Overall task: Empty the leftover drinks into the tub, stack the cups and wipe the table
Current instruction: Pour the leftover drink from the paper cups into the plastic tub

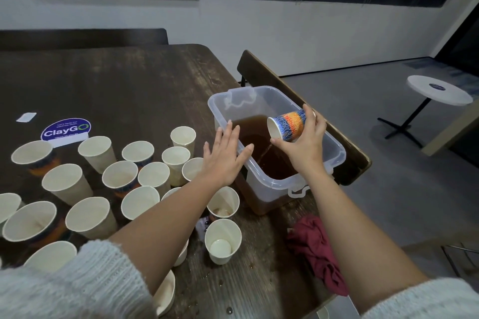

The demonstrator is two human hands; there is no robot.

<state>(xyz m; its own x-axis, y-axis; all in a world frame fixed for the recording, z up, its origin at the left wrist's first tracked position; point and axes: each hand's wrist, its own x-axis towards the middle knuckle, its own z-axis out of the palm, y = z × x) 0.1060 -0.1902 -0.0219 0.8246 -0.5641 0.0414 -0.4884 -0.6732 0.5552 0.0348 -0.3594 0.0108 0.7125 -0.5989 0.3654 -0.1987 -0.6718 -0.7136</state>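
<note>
A clear plastic tub holding brown liquid stands at the table's right edge. My right hand grips a blue and orange paper cup, tipped on its side over the tub with its mouth facing left. My left hand hovers flat with straight fingers by the tub's left rim, holding nothing. Several upright paper cups crowd the dark wooden table to the left. Two more cups stand near my left forearm. A dark red cloth lies crumpled near the table's front right corner.
A round blue ClayGO sticker and a small white label lie on the table. Droplets speckle the wood near the front edge. A wooden bench runs behind the tub. A small round white table stands on the floor at right.
</note>
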